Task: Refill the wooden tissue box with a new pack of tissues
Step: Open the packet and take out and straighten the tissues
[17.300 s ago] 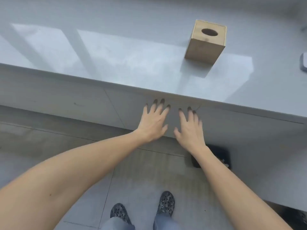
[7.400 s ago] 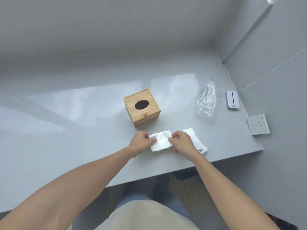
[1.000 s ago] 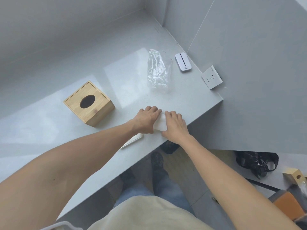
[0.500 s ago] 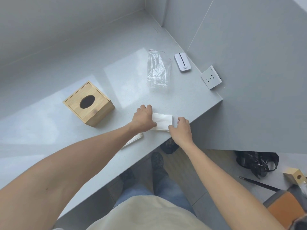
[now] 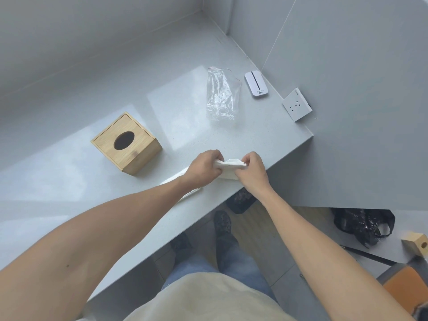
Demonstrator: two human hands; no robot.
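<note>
Beyond the gripped tissues (image 5: 229,167) — empty wrapper (image 5: 220,98) (crumpled), wooden box (image 5: 126,142) leftward.

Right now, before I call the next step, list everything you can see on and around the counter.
wooden tissue box: one, light wood, oval opening on top, left on the counter.
tissue stack: one, white, held between both hands near the counter's front edge.
flat white piece: one, lying on the counter, partly under the left forearm.
plastic wrapper: one, clear, empty, crumpled, toward the back.
small device: one, white with a dark stripe, right of the wrapper.
wall socket: one, white, right wall.
black bag: one, on the floor at right.
small wooden block: one, floor, far right.
left hand: gripping the stack's left end.
right hand: gripping its right end.
</note>
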